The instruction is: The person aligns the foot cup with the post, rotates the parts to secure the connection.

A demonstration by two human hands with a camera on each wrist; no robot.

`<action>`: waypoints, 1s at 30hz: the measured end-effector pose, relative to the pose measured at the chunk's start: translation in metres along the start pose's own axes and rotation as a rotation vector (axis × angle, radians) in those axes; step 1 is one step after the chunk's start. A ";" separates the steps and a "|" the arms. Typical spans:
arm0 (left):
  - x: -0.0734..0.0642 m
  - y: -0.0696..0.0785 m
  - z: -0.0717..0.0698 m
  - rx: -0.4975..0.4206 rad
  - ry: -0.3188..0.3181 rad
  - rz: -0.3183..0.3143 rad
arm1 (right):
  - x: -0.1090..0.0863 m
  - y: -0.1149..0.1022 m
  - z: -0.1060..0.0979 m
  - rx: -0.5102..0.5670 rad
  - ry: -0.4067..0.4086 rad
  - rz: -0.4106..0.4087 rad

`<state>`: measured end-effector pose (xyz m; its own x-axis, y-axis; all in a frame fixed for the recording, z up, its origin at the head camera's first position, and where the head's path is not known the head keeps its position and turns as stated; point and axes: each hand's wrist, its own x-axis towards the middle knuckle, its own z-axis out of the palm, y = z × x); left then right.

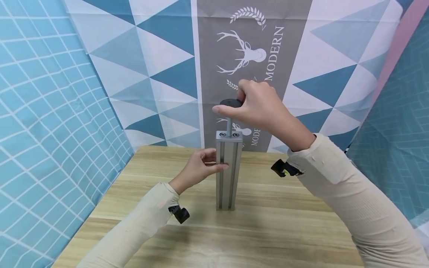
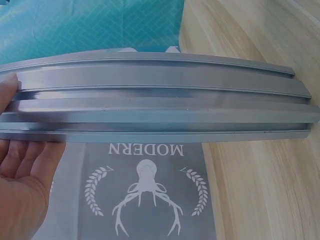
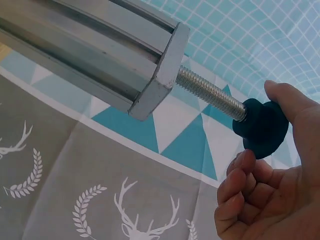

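A silver aluminium profile with slots along its sides stands upright on the wooden table. My left hand grips it in its upper half, with the thumb across the near face; part of the fingers is hidden behind it. An end plate with two bolts caps the top. From its middle rises the threaded rod of a levelling foot, a good length of thread showing. My right hand pinches the round black base of that foot between thumb and curled fingers.
Wood-grain tabletop surrounds the profile's base. A patterned cloth with triangles and deer heads hangs directly behind the table. Blue gridded cloth runs along the left side, and a teal cloth hangs at the right.
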<state>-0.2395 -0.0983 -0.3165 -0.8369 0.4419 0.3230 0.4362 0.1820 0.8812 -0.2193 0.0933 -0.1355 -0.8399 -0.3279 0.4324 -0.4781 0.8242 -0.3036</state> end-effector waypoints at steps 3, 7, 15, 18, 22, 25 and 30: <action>0.000 0.000 0.001 -0.001 -0.002 0.000 | -0.001 -0.001 0.000 -0.016 -0.003 0.009; -0.001 -0.002 0.001 0.000 0.003 -0.008 | -0.004 -0.001 -0.004 -0.005 -0.067 0.012; 0.000 -0.002 0.001 0.006 0.002 0.001 | -0.003 0.010 -0.029 0.187 -0.373 -0.223; 0.001 -0.002 0.000 0.008 0.005 0.004 | -0.001 0.013 -0.034 0.208 -0.440 -0.329; 0.001 -0.002 0.000 0.013 0.007 0.005 | 0.003 0.015 -0.033 0.188 -0.447 -0.431; 0.001 -0.002 0.000 0.017 0.008 0.006 | 0.005 0.016 -0.029 0.146 -0.367 -0.413; 0.000 -0.001 0.001 0.010 0.009 0.012 | 0.005 0.011 -0.018 0.129 -0.178 -0.197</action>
<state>-0.2393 -0.0972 -0.3176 -0.8345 0.4362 0.3368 0.4497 0.1857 0.8737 -0.2247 0.1089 -0.1214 -0.7538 -0.5612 0.3417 -0.6558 0.6745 -0.3390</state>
